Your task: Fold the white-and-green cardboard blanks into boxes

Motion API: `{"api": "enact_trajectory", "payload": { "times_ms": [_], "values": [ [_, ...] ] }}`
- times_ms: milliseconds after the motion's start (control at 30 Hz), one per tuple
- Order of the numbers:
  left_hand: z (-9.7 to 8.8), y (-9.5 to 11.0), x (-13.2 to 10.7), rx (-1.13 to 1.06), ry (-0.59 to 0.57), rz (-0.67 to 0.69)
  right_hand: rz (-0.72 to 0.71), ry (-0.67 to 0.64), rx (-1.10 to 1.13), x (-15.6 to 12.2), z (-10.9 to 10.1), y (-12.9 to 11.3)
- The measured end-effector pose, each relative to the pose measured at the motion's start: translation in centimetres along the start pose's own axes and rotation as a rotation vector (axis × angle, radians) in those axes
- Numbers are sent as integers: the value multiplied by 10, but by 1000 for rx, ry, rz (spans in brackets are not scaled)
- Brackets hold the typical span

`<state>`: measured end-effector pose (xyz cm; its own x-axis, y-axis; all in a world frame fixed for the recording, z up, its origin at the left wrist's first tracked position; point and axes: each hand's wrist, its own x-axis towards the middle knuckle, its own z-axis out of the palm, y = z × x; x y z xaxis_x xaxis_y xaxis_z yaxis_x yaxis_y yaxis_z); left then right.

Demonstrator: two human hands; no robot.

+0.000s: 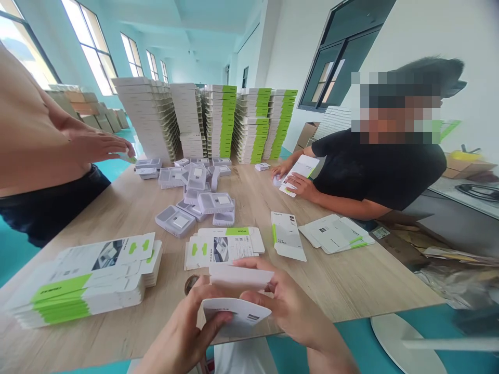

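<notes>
The left hand (181,332) and right hand (290,306) are both closed on a curved white cardboard box blank (237,311), fingers half-curled around its edges (the card bows between them). It is held just over the near edge of the light wood-grain surface (128,218), and flat white-and-green printed cardboard cartons (224,246) lie just beyond the hands.

The left hand (183,332) and right hand (288,306) grip a curved white cardboard box blank (237,296) between them, just over the near edge of the wooden table (331,288). A stack of green-striped flat cartons (81,283) lies left of them, grey plastic trays (197,200) cluster mid-table, and a seated co-worker's hands (298,186) hold another carton (300,174) at the far right.
</notes>
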<state>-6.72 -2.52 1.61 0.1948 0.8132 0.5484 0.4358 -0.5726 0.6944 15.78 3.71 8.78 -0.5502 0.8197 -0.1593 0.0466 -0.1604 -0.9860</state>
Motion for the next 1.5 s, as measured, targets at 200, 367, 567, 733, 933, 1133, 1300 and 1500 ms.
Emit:
{"api": "enact_trajectory", "payload": {
  "times_ms": [200,367,567,733,933,1133,1300,1500],
  "values": [
    [9,-19,-15,64,364,20,23,-150,140,-3,-14,-15],
    [12,-25,-5,-21,440,123,6,-114,271,-3,-19,-1],
    [24,-26,11,-214,644,163,-171,304,469,7,5,52],
    [31,-43,13,-300,669,206,-508,473,166,5,13,71],
    [27,-44,16,-315,568,136,-746,261,-189,5,-6,56],
    [18,-36,3,-368,288,-194,-693,254,-275,3,-7,60],
    [22,-33,-4,-387,186,-151,-614,202,-328,0,-8,60],
    [12,-27,11,-270,184,55,-711,137,-290,8,-7,45]
  ]
}}
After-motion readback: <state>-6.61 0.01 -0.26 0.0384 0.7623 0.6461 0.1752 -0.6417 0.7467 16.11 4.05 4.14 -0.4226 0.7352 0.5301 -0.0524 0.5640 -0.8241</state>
